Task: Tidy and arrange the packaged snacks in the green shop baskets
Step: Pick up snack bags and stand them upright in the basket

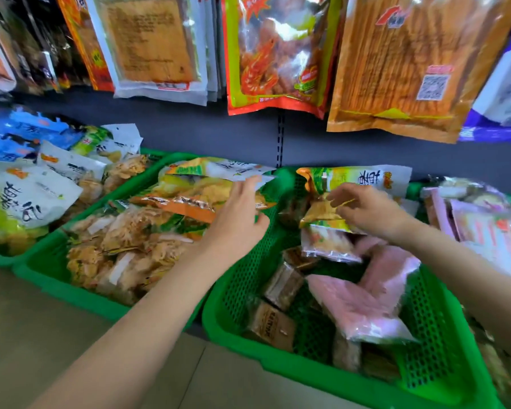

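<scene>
two bare forearms reach up from 6 o'clock, over a pale counter edge, toward a row of green baskets.

nearest is the right-hand basket (281, 361), at 5 o'clock. it is only part full: small brown packs (273, 323) lie loose along its near left side, and pink packets (357, 308) slump across its middle, with bare mesh showing between them. at its far end the right hand (372, 214) pinches a yellow-green snack packet (325, 212) between thumb and fingertips; the packet is tilted, resting on others there.

to do this well, i judge the packet wants a firmer hold lower on its body, then laying flat with its own kind, label up, rather than dragging by a corner, which could crinkle the film or pull neighbours askew.

at 11 o'clock of that basket, the left hand (239, 216) hovers spread, fingers straight, over the middle basket (56, 278), its fingertips at the edge of a white-and-green packet (236, 171). whether it touches i cannot tell. this basket is heaped with clear bags of pale snacks (124, 246).

further left, at 9 o'clock, white packets (33, 199) crowd another basket. at 3 o'clock more pink and white packs pile up.

overhead, at 12 o'clock, hanging bags (278, 54) droop low and could brush a raised hand.
</scene>
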